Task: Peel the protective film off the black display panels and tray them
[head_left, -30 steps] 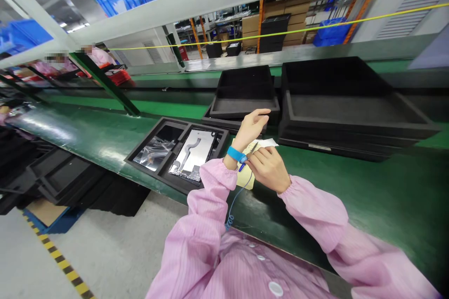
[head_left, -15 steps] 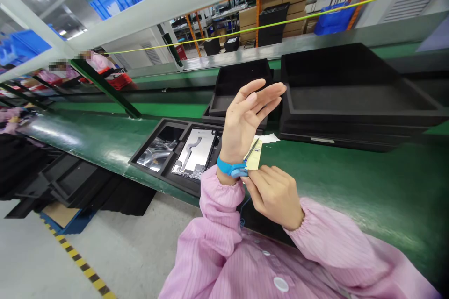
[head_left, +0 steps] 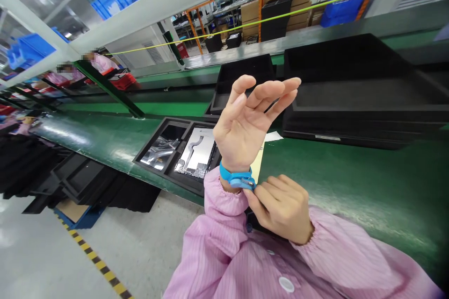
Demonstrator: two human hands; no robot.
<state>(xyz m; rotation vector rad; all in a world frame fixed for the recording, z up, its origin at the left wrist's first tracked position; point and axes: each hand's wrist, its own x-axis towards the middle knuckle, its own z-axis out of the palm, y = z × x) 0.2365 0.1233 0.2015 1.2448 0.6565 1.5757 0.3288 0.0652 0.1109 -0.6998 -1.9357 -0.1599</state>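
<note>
My left hand [head_left: 247, 124] is raised over the bench, palm showing, its fingers apart and loosely curled with nothing in them. Around that wrist sits a blue anti-static wrist strap [head_left: 235, 177] with a clasp on the side toward my right hand. My right hand [head_left: 282, 203] is closed, thumb and forefinger pinching the strap's end at the clasp. Behind my left wrist a yellow paper [head_left: 258, 166] lies partly hidden. To the left, a black foam tray [head_left: 170, 178] holds a silver panel with a ribbon cable [head_left: 198, 149] and a dark glossy screen in clear film [head_left: 162, 147].
Large black trays [head_left: 354, 124] are stacked at the right of the green bench [head_left: 351, 173], with a smaller black tray [head_left: 228, 72] beside them. More black trays [head_left: 80, 180] stand low at the left. Other people in pink sit farther along the line.
My left hand has turned its palm more toward me and its fingers have spread. My right hand keeps its pinch on the strap. The view has shifted slightly.
</note>
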